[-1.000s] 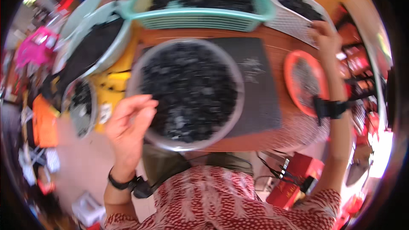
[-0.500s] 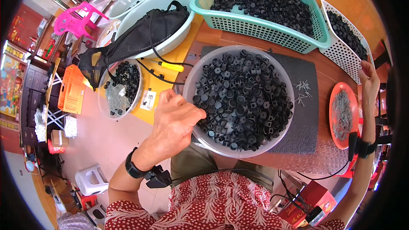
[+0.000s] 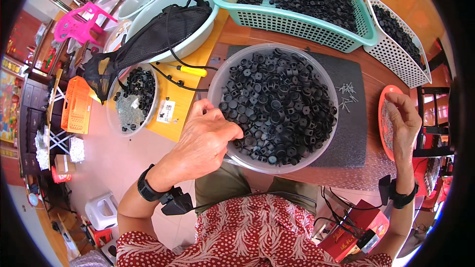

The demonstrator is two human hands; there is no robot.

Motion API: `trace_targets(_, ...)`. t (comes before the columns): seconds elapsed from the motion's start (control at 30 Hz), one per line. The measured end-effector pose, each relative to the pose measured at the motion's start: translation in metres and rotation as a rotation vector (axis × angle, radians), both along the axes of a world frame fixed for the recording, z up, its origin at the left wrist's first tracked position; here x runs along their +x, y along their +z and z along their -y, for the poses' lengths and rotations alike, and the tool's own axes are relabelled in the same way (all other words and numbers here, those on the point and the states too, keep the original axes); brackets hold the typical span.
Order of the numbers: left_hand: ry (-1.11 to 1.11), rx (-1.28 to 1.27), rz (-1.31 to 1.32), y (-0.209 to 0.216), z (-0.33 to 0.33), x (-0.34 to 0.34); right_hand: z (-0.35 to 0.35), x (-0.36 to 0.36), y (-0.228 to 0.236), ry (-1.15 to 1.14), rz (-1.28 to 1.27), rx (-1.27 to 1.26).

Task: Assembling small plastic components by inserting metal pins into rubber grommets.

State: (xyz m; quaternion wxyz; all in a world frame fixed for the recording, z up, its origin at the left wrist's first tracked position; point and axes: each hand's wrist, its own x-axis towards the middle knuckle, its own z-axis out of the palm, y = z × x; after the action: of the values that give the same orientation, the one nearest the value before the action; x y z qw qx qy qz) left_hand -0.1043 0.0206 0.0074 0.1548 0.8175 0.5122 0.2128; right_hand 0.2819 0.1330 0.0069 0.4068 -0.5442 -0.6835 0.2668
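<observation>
A round clear plastic tub (image 3: pixel 275 169) full of small black plastic parts (image 3: pixel 279 101) stands on the table in front of me. My left hand (image 3: pixel 213 131) is closed over the tub's left rim, thumb side toward the parts. On the right, my right hand (image 3: pixel 404 118) hovers over an orange-red oval dish (image 3: pixel 384 138) of thin metal screws or pins. Its fingers are curved and a little apart, with nothing visible between them. The hand hides part of the dish. A few loose screws (image 3: pixel 348 96) lie on a dark grey mat (image 3: pixel 349 143) between tub and dish.
Behind the tub stand a green basket (image 3: pixel 307 37) and a white perforated basket (image 3: pixel 403 66), both holding black parts. To the left are a smaller clear tub (image 3: pixel 116 121), a yellow-handled screwdriver (image 3: pixel 193 71), a black mesh bag (image 3: pixel 173 27) across a pale basin (image 3: pixel 208 27), and cables.
My right hand has come down from beside the white basket to the orange-red dish. My left hand stays at the tub's rim. The whole view has shifted slightly.
</observation>
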Motion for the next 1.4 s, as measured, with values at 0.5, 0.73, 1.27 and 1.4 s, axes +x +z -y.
trace_targets(0.5,0.041,-0.084,0.044,-0.007,0.001,0.014,0.043,-0.03,-0.004,0.08,0.002,-0.01)
trace_targets(0.73,0.051,-0.116,-0.207,-0.002,-0.004,0.029,0.051,-0.034,-0.004,0.108,-0.012,-0.026)
trace_targets(1.27,-0.043,-0.241,0.017,0.0,-0.015,0.019,0.057,-0.032,-0.014,0.088,-0.028,-0.046)
trace_targets(1.4,-0.03,-0.269,0.148,-0.004,-0.014,0.014,0.057,-0.034,-0.016,0.104,-0.018,-0.026)
